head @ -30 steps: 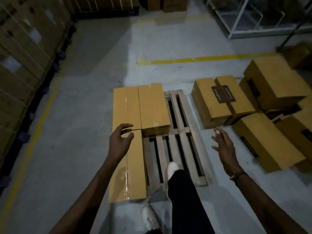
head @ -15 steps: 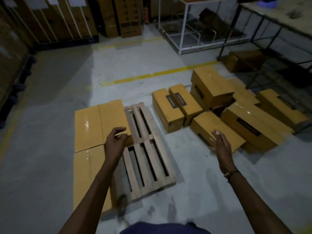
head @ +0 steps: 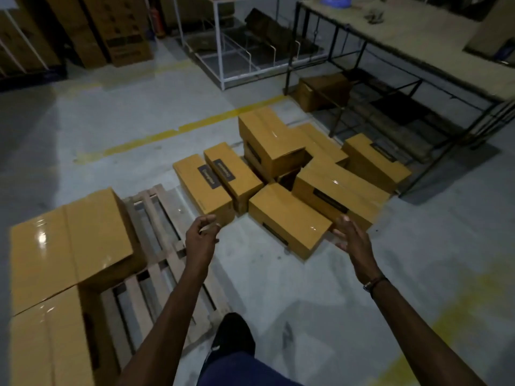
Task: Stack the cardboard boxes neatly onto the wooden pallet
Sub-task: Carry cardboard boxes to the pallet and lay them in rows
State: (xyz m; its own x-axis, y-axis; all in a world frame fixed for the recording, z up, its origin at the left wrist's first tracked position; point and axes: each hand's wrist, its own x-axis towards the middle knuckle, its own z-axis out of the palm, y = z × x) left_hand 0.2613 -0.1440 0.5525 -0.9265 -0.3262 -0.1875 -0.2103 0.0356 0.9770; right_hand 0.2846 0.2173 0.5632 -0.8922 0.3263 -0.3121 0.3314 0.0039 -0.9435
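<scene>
A wooden pallet lies on the floor at lower left, and three cardboard boxes cover its left part. Several more yellow-brown boxes lie in a loose heap on the floor to the right of it. The nearest of them sits between my two hands. My left hand hangs in the air just left of that box, fingers loosely curled, holding nothing. My right hand is held out with spread fingers at the box's right end; whether it touches the box I cannot tell.
A dark metal-framed workbench stands at the back right with a box under it. A white wire rack stands behind the heap. Tall stacked cartons line the back left. Yellow floor lines cross the concrete. My foot steps forward.
My view has swung right and closer to the heap of loose boxes. Both hands have left the pallet's boxes and now reach out on either side of the nearest loose box.
</scene>
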